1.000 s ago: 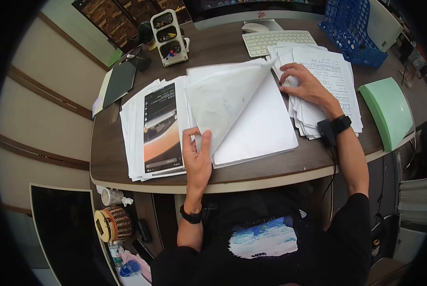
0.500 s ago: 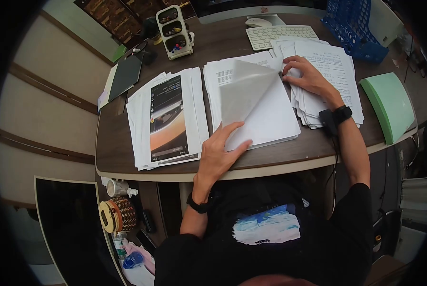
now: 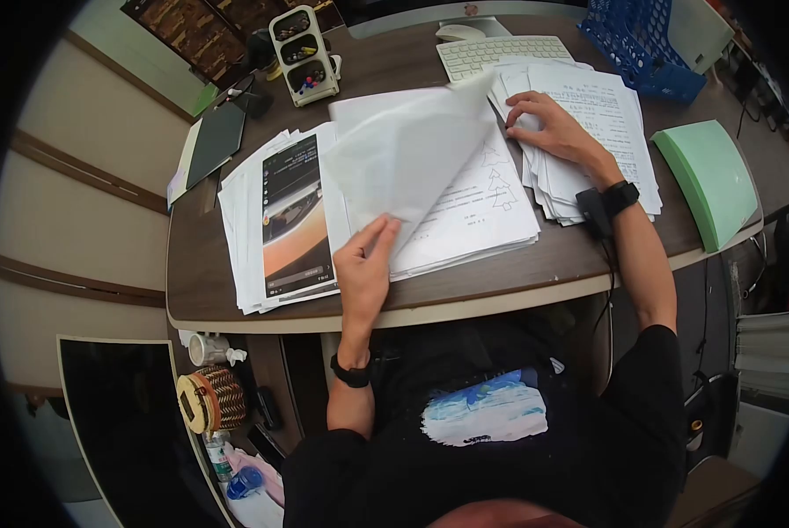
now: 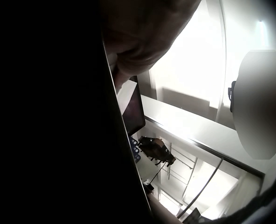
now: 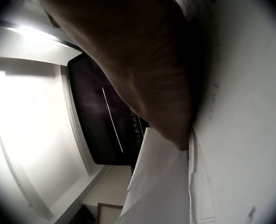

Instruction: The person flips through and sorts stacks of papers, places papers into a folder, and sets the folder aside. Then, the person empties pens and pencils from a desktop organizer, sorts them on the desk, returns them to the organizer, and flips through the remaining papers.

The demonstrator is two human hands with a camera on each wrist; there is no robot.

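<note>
My left hand [image 3: 363, 268] pinches the near corner of a lifted white sheet [image 3: 403, 154] between thumb and fingers. The sheet curls up and leftward over the middle paper stack [image 3: 482, 238], whose exposed page shows printed lines and outlined trees. Resting on the right-hand stack of printed pages [image 3: 588, 92], my right hand [image 3: 557, 136] has its fingers loosely bent and parted from the thumb, close to the lifted sheet's far end. In the right wrist view, the hand [image 5: 142, 70] lies against paper. The left wrist view is mostly black, with part of the hand [image 4: 147, 32] at the top.
Left of the middle stack lies another paper pile with a dark printed photo [image 3: 293, 216] on top. Behind are a keyboard [image 3: 500, 57], a mouse and a pen holder [image 3: 306, 57]. A blue file rack [image 3: 645, 53] and a green block [image 3: 707, 185] stand at the right.
The left hand went right to the stack with fingers spread, then came back left pinching a sheet. A page with tree drawings now shows where a blank one did. The right hand stayed on the right-hand stack.
</note>
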